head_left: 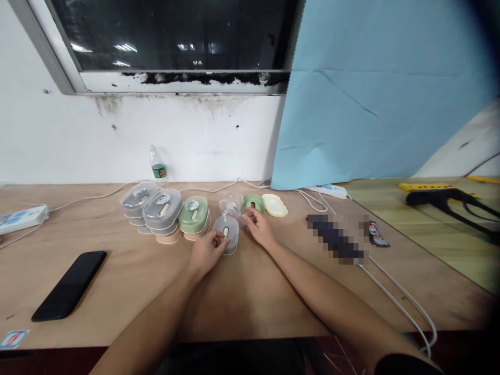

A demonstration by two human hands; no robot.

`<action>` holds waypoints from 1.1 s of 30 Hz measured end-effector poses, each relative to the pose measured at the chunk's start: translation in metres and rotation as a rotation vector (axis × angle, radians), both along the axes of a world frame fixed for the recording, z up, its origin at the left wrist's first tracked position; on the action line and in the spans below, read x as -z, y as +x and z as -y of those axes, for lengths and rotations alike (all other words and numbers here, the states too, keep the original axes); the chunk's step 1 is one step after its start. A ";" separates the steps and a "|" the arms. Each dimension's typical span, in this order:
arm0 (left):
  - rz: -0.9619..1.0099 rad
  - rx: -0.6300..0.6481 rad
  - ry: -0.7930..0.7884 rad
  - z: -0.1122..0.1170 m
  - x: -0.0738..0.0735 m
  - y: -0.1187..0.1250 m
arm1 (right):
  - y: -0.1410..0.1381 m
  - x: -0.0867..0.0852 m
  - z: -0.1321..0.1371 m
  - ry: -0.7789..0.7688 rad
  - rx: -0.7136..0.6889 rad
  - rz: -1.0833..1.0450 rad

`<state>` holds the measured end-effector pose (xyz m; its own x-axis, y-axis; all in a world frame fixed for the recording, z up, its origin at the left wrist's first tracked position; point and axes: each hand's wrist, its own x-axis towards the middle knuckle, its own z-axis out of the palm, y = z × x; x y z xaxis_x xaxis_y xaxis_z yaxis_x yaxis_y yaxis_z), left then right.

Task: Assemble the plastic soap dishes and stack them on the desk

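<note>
A small grey lid [233, 235] with a pale oblong piece in its middle lies in front of me. My left hand [208, 253] is at its left side, with curled fingers and thumb on it. My right hand [258, 227] is bent at the lid's upper right, its fingertips closed at the edge of a clear plastic piece [230, 203]. Exactly how those fingertips grip is too small to see. Just behind the right hand sits a green lid [255, 199], partly covered by the fingers. Beside it lies a cream-coloured lid [275, 205].
Stacked grey lidded boxes [162, 211] and a green lidded box [193, 214] stand to the left. A bottle [158, 167] is by the wall. A black phone [69, 285] lies front left. White cables [398, 291], a wrapper [377, 235] and a pixelated dark object [336, 238] lie right.
</note>
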<state>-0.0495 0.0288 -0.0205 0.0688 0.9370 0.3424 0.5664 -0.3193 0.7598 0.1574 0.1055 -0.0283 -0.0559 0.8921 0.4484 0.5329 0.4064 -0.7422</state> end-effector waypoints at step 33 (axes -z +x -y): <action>-0.025 0.080 -0.033 0.008 -0.011 0.000 | -0.041 -0.049 -0.068 -0.300 0.342 0.562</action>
<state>-0.0495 0.0205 -0.0090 0.1518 0.9389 0.3089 0.5592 -0.3393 0.7564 0.1162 0.1735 0.0204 0.0983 0.9810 0.1673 0.9277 -0.0294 -0.3721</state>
